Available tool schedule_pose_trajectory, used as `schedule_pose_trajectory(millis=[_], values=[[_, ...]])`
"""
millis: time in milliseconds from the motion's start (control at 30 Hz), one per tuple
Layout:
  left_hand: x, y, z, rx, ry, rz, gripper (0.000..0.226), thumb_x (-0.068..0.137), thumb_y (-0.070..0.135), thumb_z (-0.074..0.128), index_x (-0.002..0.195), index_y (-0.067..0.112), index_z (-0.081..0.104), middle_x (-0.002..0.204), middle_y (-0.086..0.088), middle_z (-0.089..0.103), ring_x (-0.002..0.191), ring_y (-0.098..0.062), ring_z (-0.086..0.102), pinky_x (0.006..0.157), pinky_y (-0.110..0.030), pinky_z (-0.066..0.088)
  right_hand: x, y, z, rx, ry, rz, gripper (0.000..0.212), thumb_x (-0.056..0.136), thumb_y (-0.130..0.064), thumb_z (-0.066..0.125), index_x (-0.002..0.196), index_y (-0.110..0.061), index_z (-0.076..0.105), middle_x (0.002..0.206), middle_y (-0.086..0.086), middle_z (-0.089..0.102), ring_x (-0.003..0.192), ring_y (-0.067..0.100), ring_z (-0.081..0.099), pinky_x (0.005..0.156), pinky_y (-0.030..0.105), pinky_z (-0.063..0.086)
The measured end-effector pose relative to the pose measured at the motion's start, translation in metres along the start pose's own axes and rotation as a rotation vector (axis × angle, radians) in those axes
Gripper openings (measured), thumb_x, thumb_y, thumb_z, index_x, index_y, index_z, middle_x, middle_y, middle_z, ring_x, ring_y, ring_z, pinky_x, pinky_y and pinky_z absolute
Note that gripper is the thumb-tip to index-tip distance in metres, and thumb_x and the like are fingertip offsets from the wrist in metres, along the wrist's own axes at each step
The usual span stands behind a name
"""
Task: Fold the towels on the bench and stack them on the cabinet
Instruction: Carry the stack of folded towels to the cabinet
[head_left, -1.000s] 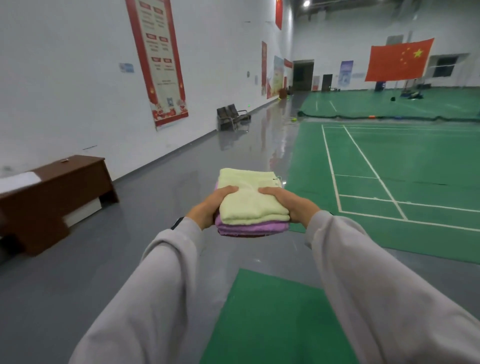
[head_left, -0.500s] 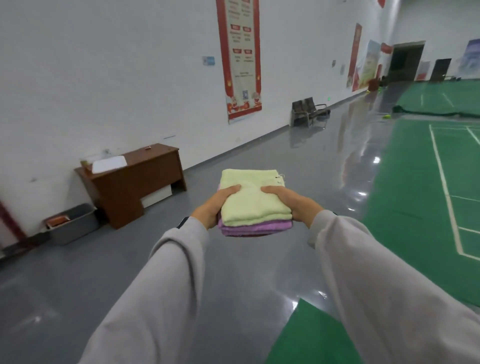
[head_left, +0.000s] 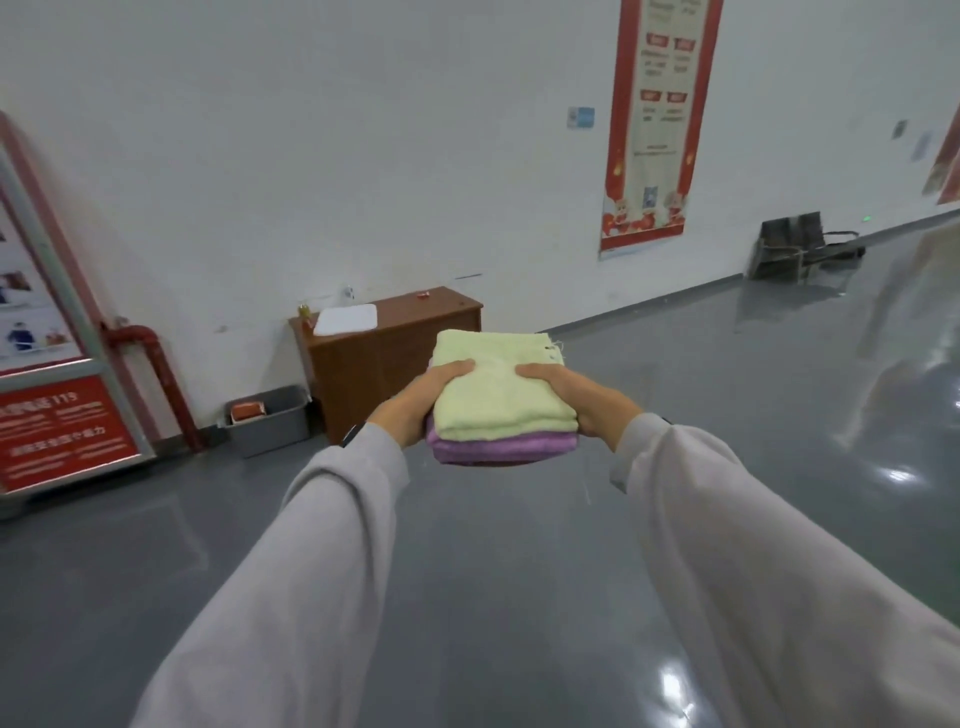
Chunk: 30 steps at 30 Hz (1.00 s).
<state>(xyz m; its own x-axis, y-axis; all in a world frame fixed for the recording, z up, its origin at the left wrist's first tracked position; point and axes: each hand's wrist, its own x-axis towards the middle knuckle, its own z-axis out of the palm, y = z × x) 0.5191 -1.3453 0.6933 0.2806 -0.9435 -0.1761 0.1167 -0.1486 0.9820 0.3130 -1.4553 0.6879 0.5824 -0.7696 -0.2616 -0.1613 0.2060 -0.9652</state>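
Both hands carry a two-towel stack at chest height over the grey floor (head_left: 493, 561). The left hand (head_left: 415, 400) grips the stack's left side, thumb on top and fingers curled under. The right hand (head_left: 576, 397) does the same on the right side. The folded light-green towel (head_left: 493, 384) sits on top of the folded purple towel (head_left: 498, 449), edges roughly lined up, with a loose thread at the green towel's far right corner.

Change: over the last second the view has swung left. The green court is gone from view, and the brown wooden cabinet (head_left: 358, 369) has gone from the left edge to dead ahead, right behind the stack and larger. The grip and the stack look the same throughout.

The cabinet stands against the white wall. A white folded cloth (head_left: 345, 318) lies on its left end, probably a towel already put there. A small bottle stands beside the cloth and a small red item sits further right. A grey bin (head_left: 275, 426) stands on the floor just left of the cabinet. The bench is not in view.

Judgement: folding is done for these two towels. The person has turned to face the cabinet, the carry is under way and the cabinet is not yet reached. The stack will likely go onto the white cloth or onto the bare top beside it. Tipping the stack on set-down could slide the green towel off.
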Motion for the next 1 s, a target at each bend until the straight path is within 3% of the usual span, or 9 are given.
schedule_pose_trajectory(millis=[167,267,333,500,633,733,900,1000], values=[[0.105,0.043,-0.049,-0.088,0.066,-0.004,0.061,0.081,0.044,0.084,0.131,0.022,0.058,0.124,-0.01,0.071,0.115,-0.029,0.068,0.109,-0.043,0.049,0.143,-0.054,0.006,-0.048,-0.06,0.001,0.073,0.07,-0.052,0.084,0.132,-0.02,0.062,0.113,0.008,0.077,0.106,0.029,0.073,0.101,0.045,0.056],[0.154,0.057,-0.073,-0.099,0.101,-0.038,0.051,0.082,0.047,0.082,0.122,0.023,0.06,0.121,-0.009,0.071,0.113,-0.029,0.067,0.109,-0.043,0.049,0.204,-0.079,0.013,-0.05,-0.093,0.0,0.063,0.076,-0.049,0.082,0.129,-0.019,0.063,0.112,0.009,0.077,0.106,0.029,0.074,0.101,0.044,0.056],[0.2,0.072,-0.096,-0.101,0.136,-0.024,0.06,0.078,0.05,0.084,0.125,0.022,0.06,0.122,-0.009,0.072,0.113,-0.029,0.067,0.107,-0.043,0.05,0.258,-0.1,0.019,-0.037,-0.126,-0.016,0.058,0.08,-0.045,0.08,0.129,-0.018,0.064,0.114,0.009,0.076,0.107,0.029,0.073,0.102,0.044,0.055],[0.322,0.092,-0.169,-0.065,0.201,0.061,0.076,0.068,0.057,0.089,0.131,0.025,0.062,0.127,-0.007,0.071,0.115,-0.028,0.068,0.108,-0.044,0.05,0.39,-0.143,0.043,-0.099,-0.167,-0.035,0.076,0.066,-0.052,0.088,0.13,-0.018,0.064,0.113,0.008,0.077,0.105,0.029,0.074,0.101,0.045,0.056],[0.41,0.11,-0.224,-0.088,0.257,0.125,0.058,0.08,0.045,0.084,0.13,0.022,0.063,0.121,-0.006,0.074,0.11,-0.025,0.072,0.103,-0.039,0.053,0.497,-0.178,0.068,-0.139,-0.205,-0.027,0.071,0.07,-0.055,0.084,0.128,-0.02,0.064,0.11,0.007,0.078,0.104,0.028,0.074,0.098,0.042,0.057],[0.473,0.13,-0.267,-0.085,0.314,0.149,0.063,0.081,0.044,0.084,0.135,0.022,0.06,0.119,-0.009,0.075,0.109,-0.027,0.072,0.097,-0.04,0.058,0.577,-0.208,0.088,-0.178,-0.246,-0.009,0.072,0.067,-0.06,0.084,0.125,-0.023,0.065,0.11,0.007,0.078,0.103,0.029,0.074,0.096,0.042,0.058],[0.568,0.156,-0.341,-0.123,0.365,0.135,0.055,0.087,0.043,0.077,0.134,0.016,0.063,0.119,-0.012,0.074,0.112,-0.03,0.071,0.106,-0.045,0.052,0.7,-0.258,0.132,-0.208,-0.3,-0.079,0.056,0.084,-0.047,0.078,0.128,-0.015,0.064,0.111,0.009,0.077,0.104,0.028,0.073,0.095,0.039,0.058],[0.615,0.165,-0.387,-0.15,0.425,0.142,0.051,0.089,0.042,0.076,0.132,0.017,0.063,0.119,-0.012,0.074,0.111,-0.03,0.071,0.101,-0.043,0.055,0.778,-0.27,0.165,-0.202,-0.341,-0.072,0.065,0.077,-0.051,0.082,0.129,-0.018,0.061,0.112,0.009,0.077,0.102,0.028,0.074,0.093,0.041,0.06]])
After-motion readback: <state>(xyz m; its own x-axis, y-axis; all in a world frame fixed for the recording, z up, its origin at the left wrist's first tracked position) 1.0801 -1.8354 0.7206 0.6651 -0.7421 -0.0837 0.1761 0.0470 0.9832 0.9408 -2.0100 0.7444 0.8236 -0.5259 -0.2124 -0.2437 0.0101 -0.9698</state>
